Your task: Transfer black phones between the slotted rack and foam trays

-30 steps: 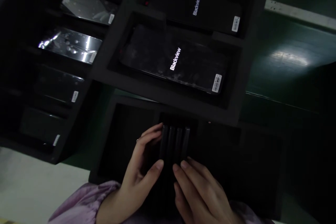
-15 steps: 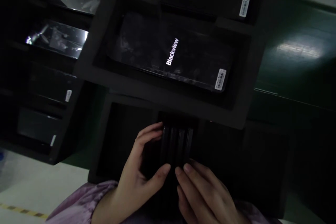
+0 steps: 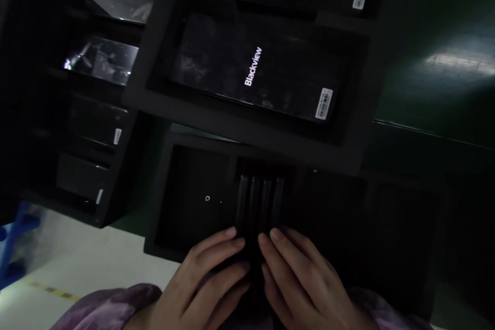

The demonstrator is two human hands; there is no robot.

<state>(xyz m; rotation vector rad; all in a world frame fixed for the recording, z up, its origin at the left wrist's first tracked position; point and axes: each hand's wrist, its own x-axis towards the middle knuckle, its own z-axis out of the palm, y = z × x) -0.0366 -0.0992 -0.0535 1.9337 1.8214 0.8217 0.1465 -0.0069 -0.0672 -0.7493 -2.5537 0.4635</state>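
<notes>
Fingers (image 3: 222,252) of left hand (image 3: 181,284) and right hand (image 3: 311,281) bend at four dark slabs (image 3: 265,198) in black tray (image 3: 161,191); clamped? Cannot tell.

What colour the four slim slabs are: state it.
The slabs look black, best seen in the head view.

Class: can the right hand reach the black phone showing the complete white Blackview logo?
Probably yes: the phone lies unblocked, though the right hand must reach into the dark grey rectangular tray around it.

Smooth dark slabs (image 3: 265,201), matt black tray (image 3: 232,116) — glossy phone screen (image 3: 286,80), creased cloth sleeve (image 3: 106,310)
</notes>
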